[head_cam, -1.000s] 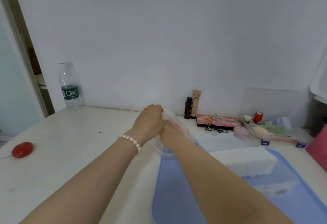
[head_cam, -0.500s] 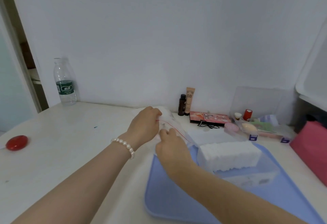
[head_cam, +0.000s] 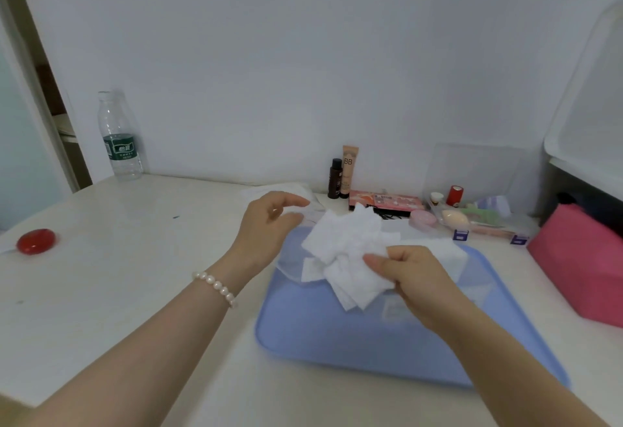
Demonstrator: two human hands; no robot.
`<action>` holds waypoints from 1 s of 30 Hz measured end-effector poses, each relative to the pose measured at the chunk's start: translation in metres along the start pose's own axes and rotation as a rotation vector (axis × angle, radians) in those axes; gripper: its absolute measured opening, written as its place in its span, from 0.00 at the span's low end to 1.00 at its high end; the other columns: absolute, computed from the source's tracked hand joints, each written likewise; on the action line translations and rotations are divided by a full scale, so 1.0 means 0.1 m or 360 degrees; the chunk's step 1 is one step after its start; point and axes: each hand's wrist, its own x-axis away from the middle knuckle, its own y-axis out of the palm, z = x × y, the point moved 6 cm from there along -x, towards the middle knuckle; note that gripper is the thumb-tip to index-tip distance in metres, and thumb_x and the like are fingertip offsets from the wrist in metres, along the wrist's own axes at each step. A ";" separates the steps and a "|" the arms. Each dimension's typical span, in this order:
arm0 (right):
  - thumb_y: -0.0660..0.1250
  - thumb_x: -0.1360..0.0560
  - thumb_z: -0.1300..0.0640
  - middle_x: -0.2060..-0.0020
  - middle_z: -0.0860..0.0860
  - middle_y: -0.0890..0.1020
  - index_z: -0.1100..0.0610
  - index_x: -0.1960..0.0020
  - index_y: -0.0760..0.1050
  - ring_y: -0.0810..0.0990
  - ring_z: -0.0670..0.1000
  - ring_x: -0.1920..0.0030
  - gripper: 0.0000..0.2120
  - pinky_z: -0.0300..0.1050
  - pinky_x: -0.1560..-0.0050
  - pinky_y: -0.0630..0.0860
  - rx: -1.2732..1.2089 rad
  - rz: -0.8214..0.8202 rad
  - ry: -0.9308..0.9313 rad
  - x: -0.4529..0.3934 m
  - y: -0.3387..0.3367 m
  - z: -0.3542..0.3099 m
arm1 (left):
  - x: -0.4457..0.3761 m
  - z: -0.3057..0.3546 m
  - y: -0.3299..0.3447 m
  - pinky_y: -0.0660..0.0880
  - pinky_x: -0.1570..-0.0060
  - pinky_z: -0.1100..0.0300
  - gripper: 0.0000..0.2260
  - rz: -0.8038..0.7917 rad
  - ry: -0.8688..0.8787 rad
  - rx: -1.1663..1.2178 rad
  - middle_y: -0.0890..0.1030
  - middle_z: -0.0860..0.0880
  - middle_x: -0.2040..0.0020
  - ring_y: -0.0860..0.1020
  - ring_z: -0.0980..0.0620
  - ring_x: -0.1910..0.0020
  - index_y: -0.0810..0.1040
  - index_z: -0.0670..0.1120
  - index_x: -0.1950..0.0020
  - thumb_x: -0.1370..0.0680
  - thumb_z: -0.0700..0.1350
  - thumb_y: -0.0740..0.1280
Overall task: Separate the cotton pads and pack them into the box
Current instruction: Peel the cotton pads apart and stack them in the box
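The right hand [head_cam: 409,274] pinches a loose, fanned bunch of white cotton pads [head_cam: 347,251] between thumb and fingers, held up over the far left part of the blue tray [head_cam: 337,342]. The left hand [head_cam: 266,224], a pearl bracelet [head_cam: 215,286] on its wrist, hovers just left of the bunch with fingers relaxed and apart, gripping nothing that I can make out. Under the pads lies a clear plastic bag [head_cam: 290,264], its edge hanging over the tray's left rim. A clear box [head_cam: 472,288] sits on the tray behind the right hand — blurred, so what it contains is hard to tell.

Room to move is mostly on the left: the white table [head_cam: 135,274] runs bare from the tray to a red round object [head_cam: 35,241] near the left edge and a water bottle [head_cam: 119,138] at the wall. The right side is crowded — a pink box [head_cam: 580,261] just beside the tray's right rim, a clear organiser of cosmetics [head_cam: 478,220] along the tray's far edge, with a BB cream tube [head_cam: 349,170] and a dark small bottle [head_cam: 335,178] against the wall.
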 end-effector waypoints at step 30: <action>0.66 0.25 0.51 0.57 0.59 0.82 0.61 0.58 0.80 0.80 0.58 0.56 0.13 0.51 0.53 0.76 0.1255 0.0074 0.0113 0.24 0.01 0.20 | 0.28 -0.41 0.86 0.77 0.60 0.58 0.20 -0.0972 -0.0262 -0.0628 0.74 0.54 0.59 0.75 0.54 0.64 0.72 0.48 0.40 0.30 0.38 0.72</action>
